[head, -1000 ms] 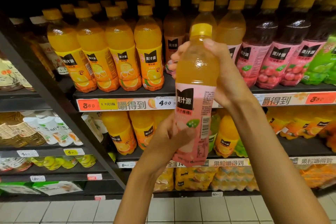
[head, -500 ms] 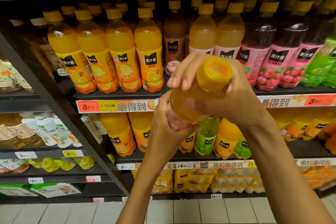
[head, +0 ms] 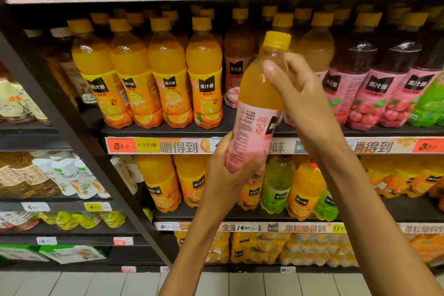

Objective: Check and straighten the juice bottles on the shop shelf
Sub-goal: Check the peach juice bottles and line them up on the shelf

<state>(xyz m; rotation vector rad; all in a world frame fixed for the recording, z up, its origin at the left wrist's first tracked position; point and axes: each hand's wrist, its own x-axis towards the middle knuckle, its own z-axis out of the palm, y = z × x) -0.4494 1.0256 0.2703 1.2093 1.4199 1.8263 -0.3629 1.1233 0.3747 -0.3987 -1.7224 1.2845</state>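
I hold a peach juice bottle (head: 258, 103) with a pink label and a yellow cap in front of the middle shelf, nearly upright and leaning a little to the right. My left hand (head: 225, 175) grips its base from below. My right hand (head: 300, 94) grips its shoulder and neck from the right. The label's printed back side faces me. Behind it a row of orange juice bottles (head: 149, 74) stands at the left, more peach bottles (head: 236, 60) in the middle and dark red juice bottles (head: 384, 74) at the right.
The shelf edge (head: 168, 146) carries price strips. A green bottle (head: 430, 103) stands at the far right. The lower shelf holds orange and green bottles (head: 278, 182), with multipacks (head: 276, 245) below. A dark upright (head: 72, 132) separates a left bay with pouches. Tiled floor runs below.
The bottle, tipped with its cap toward me half a second ago, is now raised back nearly upright with the label's back side toward me. Both hands kept hold of it.
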